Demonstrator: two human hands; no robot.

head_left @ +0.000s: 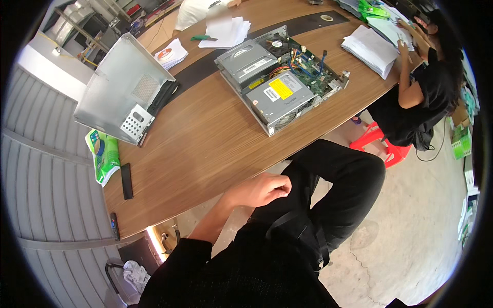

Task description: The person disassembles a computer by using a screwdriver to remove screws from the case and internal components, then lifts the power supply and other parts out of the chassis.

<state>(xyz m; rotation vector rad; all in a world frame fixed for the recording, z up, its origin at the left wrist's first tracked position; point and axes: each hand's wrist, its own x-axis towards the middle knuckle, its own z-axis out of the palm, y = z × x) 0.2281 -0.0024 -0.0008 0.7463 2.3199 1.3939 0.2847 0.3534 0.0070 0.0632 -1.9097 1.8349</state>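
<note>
My left hand (pixel 264 190) rests by my lap at the table's near edge, its fingers curled into a loose fist with nothing showing in them. My right hand is out of view. Beyond the left hand, an opened desktop computer (pixel 277 77) lies on the wooden table (pixel 205 138). Its grey power supply (pixel 281 97) bears a yellow label, and a drive cage (pixel 246 60) sits behind it. Coloured cables run over the green motherboard (pixel 321 77). To the left, the metal case cover (pixel 120 87) stands on the table, tilted.
Paper stacks (pixel 371 50) lie far right, more sheets (pixel 224 33) at the back with a green-handled tool (pixel 204 38). A green packet (pixel 104 156), a black bar (pixel 127 181) and a remote (pixel 114 226) line the left edge. A person (pixel 423 97) sits right by a red stool (pixel 387 149).
</note>
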